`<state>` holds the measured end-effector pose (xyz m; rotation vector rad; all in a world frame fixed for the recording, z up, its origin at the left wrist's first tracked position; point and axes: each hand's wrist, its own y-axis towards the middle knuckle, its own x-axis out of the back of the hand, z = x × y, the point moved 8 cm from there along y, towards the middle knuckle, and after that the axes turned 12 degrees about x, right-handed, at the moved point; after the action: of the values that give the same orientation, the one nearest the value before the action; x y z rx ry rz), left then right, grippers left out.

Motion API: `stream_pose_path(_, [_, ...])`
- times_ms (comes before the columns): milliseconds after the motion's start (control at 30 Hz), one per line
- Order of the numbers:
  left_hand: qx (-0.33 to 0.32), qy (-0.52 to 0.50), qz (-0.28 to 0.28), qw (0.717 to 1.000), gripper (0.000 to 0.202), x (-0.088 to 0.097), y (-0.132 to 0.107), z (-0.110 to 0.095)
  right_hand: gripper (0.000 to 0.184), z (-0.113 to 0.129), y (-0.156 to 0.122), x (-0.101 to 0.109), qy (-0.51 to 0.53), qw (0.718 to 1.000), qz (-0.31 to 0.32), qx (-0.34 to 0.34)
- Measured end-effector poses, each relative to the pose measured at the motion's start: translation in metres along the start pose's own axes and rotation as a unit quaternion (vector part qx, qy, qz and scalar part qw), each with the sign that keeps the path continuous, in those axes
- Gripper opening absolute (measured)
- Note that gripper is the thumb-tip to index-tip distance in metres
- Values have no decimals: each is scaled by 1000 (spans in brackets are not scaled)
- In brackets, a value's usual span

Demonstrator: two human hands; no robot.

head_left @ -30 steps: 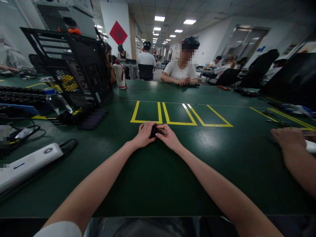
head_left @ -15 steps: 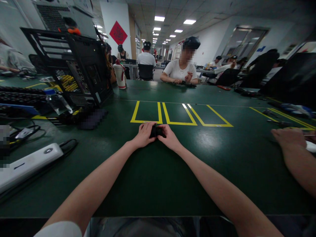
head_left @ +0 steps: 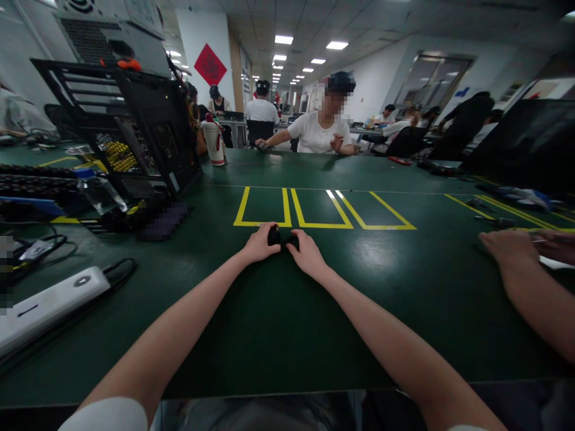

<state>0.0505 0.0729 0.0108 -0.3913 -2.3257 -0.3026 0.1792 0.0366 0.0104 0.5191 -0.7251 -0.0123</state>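
While L hand & R hand keep fingers clamped on black part, co-worker opposite reached out.

Green tabletop with yellow taped boxes at twelve o'clock; ceiling light panels overhead, red diamond poster at eleven.

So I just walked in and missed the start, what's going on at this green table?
The camera wearer's left hand and right hand both grip a small black object, close to the green table, just short of the yellow taped boxes. A co-worker's hand rests on the table at far right. A black computer case stands at left.
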Motion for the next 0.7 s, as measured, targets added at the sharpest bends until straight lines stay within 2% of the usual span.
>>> stream_pose_path(200, [56, -22, 5, 998, 61, -3, 16, 5, 46, 0, -3, 11, -68, 997, 49, 0])
stream_pose_path(367, [66, -4, -21, 998, 62, -12, 36, -4, 41, -9, 2, 13, -109, 993, 41, -9])
stream_pose_path(467, [62, 10, -35, 997, 60, -14, 39, -12, 41, -12, 5, 14, -119, 992, 37, -20])
stream_pose_path(567, [44, 9, -13, 999, 62, -13, 20, -19, 39, -4, -1, 17, -130, 990, 47, -23])
stream_pose_path(633, [31, 10, 7, 999, 66, -7, -9, -25, 37, 13, -14, 18, -133, 989, 71, -7])
stream_pose_path(700, [5, 31, 27, 999, 69, 1, -52, -35, 39, 39, -35, 16, -120, 987, 108, 24])
